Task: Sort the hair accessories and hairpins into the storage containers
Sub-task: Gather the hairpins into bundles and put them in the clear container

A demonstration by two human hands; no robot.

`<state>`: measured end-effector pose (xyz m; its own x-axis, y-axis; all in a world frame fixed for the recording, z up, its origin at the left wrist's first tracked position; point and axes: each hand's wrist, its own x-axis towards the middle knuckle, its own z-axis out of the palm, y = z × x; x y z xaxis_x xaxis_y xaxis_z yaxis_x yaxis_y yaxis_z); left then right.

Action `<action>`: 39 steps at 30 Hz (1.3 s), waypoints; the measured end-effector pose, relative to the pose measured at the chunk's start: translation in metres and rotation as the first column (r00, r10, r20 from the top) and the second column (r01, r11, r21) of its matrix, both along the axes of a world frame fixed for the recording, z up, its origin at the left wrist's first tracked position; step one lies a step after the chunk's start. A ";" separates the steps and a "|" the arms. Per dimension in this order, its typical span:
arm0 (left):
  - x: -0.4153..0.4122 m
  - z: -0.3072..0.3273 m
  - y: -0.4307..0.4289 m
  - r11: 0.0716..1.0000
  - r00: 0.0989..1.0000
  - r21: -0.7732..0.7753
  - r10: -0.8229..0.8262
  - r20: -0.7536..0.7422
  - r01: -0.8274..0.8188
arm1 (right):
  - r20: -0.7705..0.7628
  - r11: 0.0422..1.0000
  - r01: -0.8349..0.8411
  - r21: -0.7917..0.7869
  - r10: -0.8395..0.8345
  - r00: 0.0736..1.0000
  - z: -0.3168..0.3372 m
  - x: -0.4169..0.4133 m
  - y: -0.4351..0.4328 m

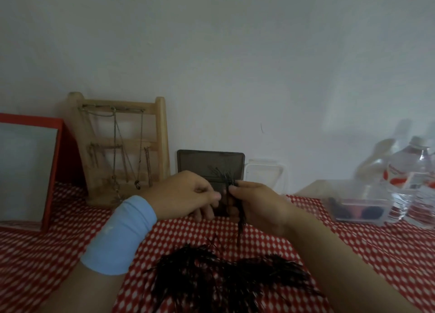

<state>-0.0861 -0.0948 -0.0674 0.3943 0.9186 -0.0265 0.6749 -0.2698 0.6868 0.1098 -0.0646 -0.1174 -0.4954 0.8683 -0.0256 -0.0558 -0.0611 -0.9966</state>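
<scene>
Checked tablecloth shows bare toward the left and right edges; a hairpin heap covers the near edge. Mid-table, the right hand pinches a hairpin bundle before the dark box at the back edge. The left hand curls beside it, its grip unclear.

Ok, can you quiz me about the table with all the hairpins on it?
1. True or false: the right hand pinches a bunch of black hairpins.
2. Which wrist wears the light blue wristband? A) left B) right C) both
3. Fill in: the wooden stand by the wall has ____ hanging on it.
Key: 1 true; 2 A; 3 necklaces.
</scene>
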 end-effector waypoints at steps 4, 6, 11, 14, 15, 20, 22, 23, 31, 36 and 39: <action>-0.003 -0.008 0.012 0.922 0.974 0.318 0.194 0.120 -0.223 | -0.079 0.999 0.009 0.039 -0.006 0.997 0.000 -0.005 -0.006; -0.002 -0.012 0.014 0.933 0.967 0.301 0.132 0.217 -0.195 | -0.101 0.999 0.001 0.054 0.004 0.995 0.000 -0.007 -0.007; 0.003 -0.027 0.021 0.927 0.965 0.356 0.019 0.263 -0.116 | -0.214 0.992 -0.120 -0.033 0.110 0.971 -0.004 -0.011 -0.007; 0.007 -0.028 0.020 0.926 0.918 0.346 0.005 0.397 -0.154 | -0.160 0.968 -0.249 -0.008 0.245 0.956 -0.004 -0.007 -0.009; 0.007 -0.029 0.020 0.937 0.899 0.316 -0.002 0.438 -0.152 | -0.138 0.957 -0.289 -0.004 0.286 0.948 -0.003 -0.005 -0.009; 0.012 -0.034 0.017 0.977 0.853 0.209 -0.067 0.517 -0.050 | -0.150 0.913 -0.399 -0.085 0.384 0.911 -0.007 0.000 -0.009; 0.017 -0.036 0.016 0.976 0.869 0.211 -0.064 0.491 -0.047 | -0.166 0.900 -0.420 -0.119 0.399 0.902 -0.009 0.000 -0.008; 0.016 -0.035 0.017 0.972 0.892 0.228 -0.054 0.448 -0.056 | -0.168 0.900 -0.417 -0.127 0.395 0.903 -0.010 0.000 -0.008; 0.011 -0.029 0.016 0.948 0.902 0.305 -0.054 0.428 -0.088 | -0.130 0.943 -0.316 -0.102 0.302 0.944 -0.014 0.000 -0.006; 0.010 -0.030 0.016 0.936 0.915 0.337 -0.042 0.401 -0.105 | -0.158 0.953 -0.295 -0.066 0.282 0.946 -0.012 -0.001 -0.005; 0.005 -0.026 0.014 0.957 0.940 0.290 -0.082 0.330 -0.018 | -0.193 0.945 -0.312 -0.100 0.289 0.937 -0.014 0.000 -0.003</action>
